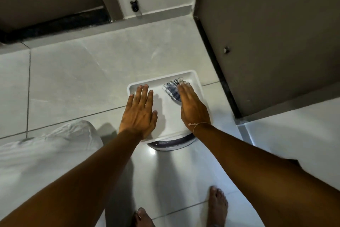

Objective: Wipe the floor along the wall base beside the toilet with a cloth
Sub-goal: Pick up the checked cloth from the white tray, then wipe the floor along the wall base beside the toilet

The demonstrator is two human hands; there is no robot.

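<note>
A blue-and-white striped cloth (172, 90) lies on the white recessed tank top (160, 79) of the toilet. My right hand (193, 109) presses flat on the cloth, its fingers covering the cloth's right side. My left hand (138, 111) rests flat on the left half of the tank top, fingers spread, with nothing in it. The glossy white toilet lid (174, 175) runs down toward my bare feet (218, 206). Pale grey tiles (73, 79) spread out past the tank, up to a grey strip at the wall base (77, 36).
A black valve (135, 7) sticks out low on the white wall beyond. A dark panel with a metal stud (226, 50) stands close on the right. Crumpled white fabric (46, 153) fills the lower left, and a white surface (294, 144) sits at the right.
</note>
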